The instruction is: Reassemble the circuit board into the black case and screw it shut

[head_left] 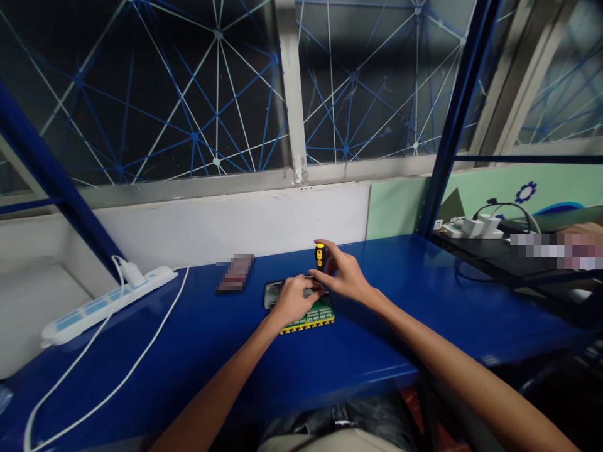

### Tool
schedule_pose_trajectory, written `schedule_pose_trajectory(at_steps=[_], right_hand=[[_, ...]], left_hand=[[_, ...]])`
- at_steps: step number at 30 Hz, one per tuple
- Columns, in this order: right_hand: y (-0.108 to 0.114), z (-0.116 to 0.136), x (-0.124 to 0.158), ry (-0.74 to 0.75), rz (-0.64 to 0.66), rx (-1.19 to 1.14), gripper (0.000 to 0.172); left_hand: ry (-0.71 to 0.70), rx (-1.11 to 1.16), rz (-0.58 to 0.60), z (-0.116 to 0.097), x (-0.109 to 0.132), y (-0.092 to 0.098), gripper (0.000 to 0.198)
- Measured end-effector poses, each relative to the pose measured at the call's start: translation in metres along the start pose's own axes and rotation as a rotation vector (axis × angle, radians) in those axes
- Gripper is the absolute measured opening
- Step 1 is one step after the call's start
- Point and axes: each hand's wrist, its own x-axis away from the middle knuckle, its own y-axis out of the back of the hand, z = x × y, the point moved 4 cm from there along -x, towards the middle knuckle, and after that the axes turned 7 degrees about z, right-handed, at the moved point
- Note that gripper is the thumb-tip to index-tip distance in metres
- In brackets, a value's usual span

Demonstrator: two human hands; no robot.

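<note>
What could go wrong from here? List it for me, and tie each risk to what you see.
1. The screwdriver is upright at the right hand, close to the left hand; a slip might jab those fingers. Its tip cannot be made out.
2. The left hand covers part of the green piece, so a slight shift of it could go unnoticed.
3. The white cord loops loosely across the table and might get snagged.

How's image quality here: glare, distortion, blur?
Head view: pale glare streaks near the front edge of the blue table; head view: the blue posts lean outward, probably wide-angle distortion; head view: fine detail on the green board is soft; head view: a flat item near the wall is pixelated.
</note>
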Motion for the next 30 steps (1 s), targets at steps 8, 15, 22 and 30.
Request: schedule_pose_trajectory(at_steps=[8, 15, 22, 30], right_hand=[[0.0021, 0.0050, 0.0007, 0.027, 0.001, -0.023, 0.058], [0.0002, 0.0047, 0.0020, 0.051, 0.020, -0.040, 0.058], [-0.0013, 0.0049, 0.0024, 0.039, 0.043, -0.022, 0.060], [0.0001, 0.0048, 0.0026, 0.043, 0.032, -0.017, 0.059]], left_hand=[[0.037, 0.023, 0.023, -0.0047, -0.0005, 0.0016, 0.013], [0.021, 0.038, 0.034, -0.0090, 0.0002, 0.0037, 0.012], [0.062, 0.002, 0.058, -0.0098, -0.0004, 0.0041, 0.012], [0.037, 0.013, 0.051, -0.0066, -0.0003, 0.0022, 0.013]])
